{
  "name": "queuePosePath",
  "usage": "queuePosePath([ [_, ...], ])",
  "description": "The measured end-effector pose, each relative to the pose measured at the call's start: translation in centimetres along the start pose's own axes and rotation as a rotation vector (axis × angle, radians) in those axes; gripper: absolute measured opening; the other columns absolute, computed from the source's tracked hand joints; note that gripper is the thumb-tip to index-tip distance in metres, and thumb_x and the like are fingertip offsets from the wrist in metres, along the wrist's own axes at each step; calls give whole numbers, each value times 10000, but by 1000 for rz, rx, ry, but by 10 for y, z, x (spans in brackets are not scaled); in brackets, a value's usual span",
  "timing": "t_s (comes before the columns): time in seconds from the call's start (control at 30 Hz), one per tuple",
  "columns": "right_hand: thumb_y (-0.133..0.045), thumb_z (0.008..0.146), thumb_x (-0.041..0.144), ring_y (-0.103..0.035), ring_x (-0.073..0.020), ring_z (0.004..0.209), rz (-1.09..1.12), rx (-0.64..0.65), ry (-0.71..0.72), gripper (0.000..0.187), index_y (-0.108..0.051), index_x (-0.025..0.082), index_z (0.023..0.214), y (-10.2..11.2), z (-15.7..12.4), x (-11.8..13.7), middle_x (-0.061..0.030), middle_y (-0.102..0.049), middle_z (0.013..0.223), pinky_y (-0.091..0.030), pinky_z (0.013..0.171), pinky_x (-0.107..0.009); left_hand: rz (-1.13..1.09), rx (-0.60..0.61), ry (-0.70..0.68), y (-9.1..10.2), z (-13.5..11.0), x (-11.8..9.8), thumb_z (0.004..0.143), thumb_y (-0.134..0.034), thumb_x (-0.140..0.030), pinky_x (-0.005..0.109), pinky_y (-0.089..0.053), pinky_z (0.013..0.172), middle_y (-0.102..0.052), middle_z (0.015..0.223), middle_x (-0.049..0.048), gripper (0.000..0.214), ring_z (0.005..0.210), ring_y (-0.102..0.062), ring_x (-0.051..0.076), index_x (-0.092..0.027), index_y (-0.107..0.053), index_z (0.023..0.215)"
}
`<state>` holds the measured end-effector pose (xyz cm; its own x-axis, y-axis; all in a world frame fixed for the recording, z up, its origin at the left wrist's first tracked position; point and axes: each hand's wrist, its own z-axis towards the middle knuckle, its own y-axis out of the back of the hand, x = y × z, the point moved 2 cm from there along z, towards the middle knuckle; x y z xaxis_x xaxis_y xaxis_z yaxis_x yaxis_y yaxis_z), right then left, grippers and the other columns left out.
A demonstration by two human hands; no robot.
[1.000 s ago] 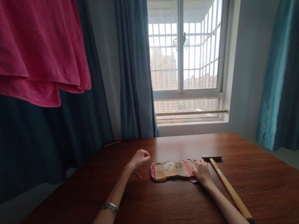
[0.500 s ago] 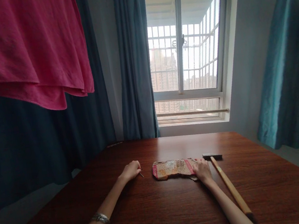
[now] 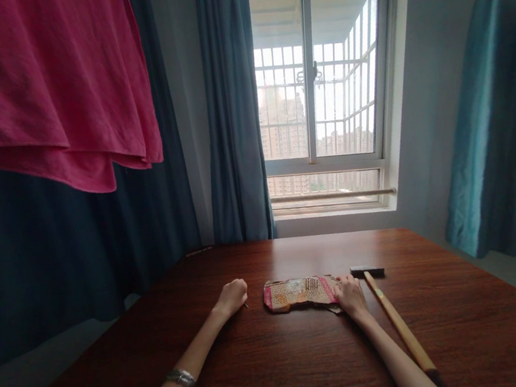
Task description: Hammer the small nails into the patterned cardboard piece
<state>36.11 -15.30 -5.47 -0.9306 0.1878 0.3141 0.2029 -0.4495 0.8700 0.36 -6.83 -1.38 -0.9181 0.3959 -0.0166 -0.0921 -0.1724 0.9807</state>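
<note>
My left hand [image 3: 232, 297] is closed just above the table, left of a patterned piece of cardboard [image 3: 296, 294]. The tip of a thin metal nail [image 3: 246, 305] pokes out below its fingers; most of it is hidden. My right hand [image 3: 350, 296] grips the right end of the cardboard, fingers curled over its edge. The cardboard lies flat, torn along its near edge, with pink bands, orange spots and a block of small dark marks. Just right of this hand lies a hammer [image 3: 399, 326], its dark head away from me and its wooden handle towards me.
The brown wooden table [image 3: 282, 363] reaches back to a barred window [image 3: 316, 95]. A pink towel [image 3: 46, 89] hangs at the upper left. Blue curtains [image 3: 231, 107] flank the window on either side.
My left hand has shifted slightly to the right, towards the cardboard, and turned so less of the nail shows. My right hand, the cardboard and the hammer stay in place.
</note>
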Motion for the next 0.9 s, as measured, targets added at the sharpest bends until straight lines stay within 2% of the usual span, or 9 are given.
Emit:
queuePosePath([
  [0.1, -507, 840, 308, -556, -191, 945, 7, -6, 5, 273, -540, 162, 1068, -3, 1, -1, -67, -561, 1103, -468, 799, -408, -16, -46, -11, -4, 2, -2, 795, -431, -179, 268, -414, 729, -599, 862, 86, 207, 834, -566, 193, -158, -623, 719],
  [0.27, -505, 841, 308, -557, -188, 941, 42, -21, 8, 267, -543, 164, 1063, -8, 3, -4, -67, -562, 1102, -469, 799, -404, -112, -210, -45, -10, 6, -5, 802, -437, -192, 255, -415, 723, -588, 843, 67, 202, 839, -532, 174, -168, -615, 710],
  [0.5, -502, 842, 310, -563, -183, 925, 168, -97, 21, 270, -540, 168, 1068, -10, 6, -10, -65, -565, 1095, -475, 788, -399, -441, -446, -77, -10, 25, -11, 775, -484, -243, 272, -416, 746, -618, 766, 51, 194, 792, -543, 168, -165, -641, 693],
  [0.57, -495, 847, 311, -562, -180, 924, 223, -142, 32, 267, -539, 178, 1073, -6, 7, -11, -65, -561, 1104, -475, 790, -395, -589, -460, -46, -8, 31, -15, 756, -509, -281, 270, -427, 717, -634, 755, 51, 202, 760, -559, 168, -160, -660, 698],
  [0.73, -493, 848, 302, -550, -187, 953, 374, -265, 99, 252, -545, 178, 1060, 11, 9, -6, -64, -559, 1105, -463, 811, -406, -1009, -399, 32, -2, 42, -35, 698, -567, -371, 264, -442, 627, -672, 739, 65, 270, 684, -595, 177, -131, -686, 733],
  [0.9, -486, 852, 292, -573, -152, 841, 516, -258, 228, 213, -562, 160, 1002, 32, 10, 19, -47, -583, 1014, -497, 698, -333, -1220, -358, 5, 6, 42, -66, 650, -624, -395, 263, -442, 625, -684, 747, 87, 299, 706, -605, 191, -111, -693, 717],
])
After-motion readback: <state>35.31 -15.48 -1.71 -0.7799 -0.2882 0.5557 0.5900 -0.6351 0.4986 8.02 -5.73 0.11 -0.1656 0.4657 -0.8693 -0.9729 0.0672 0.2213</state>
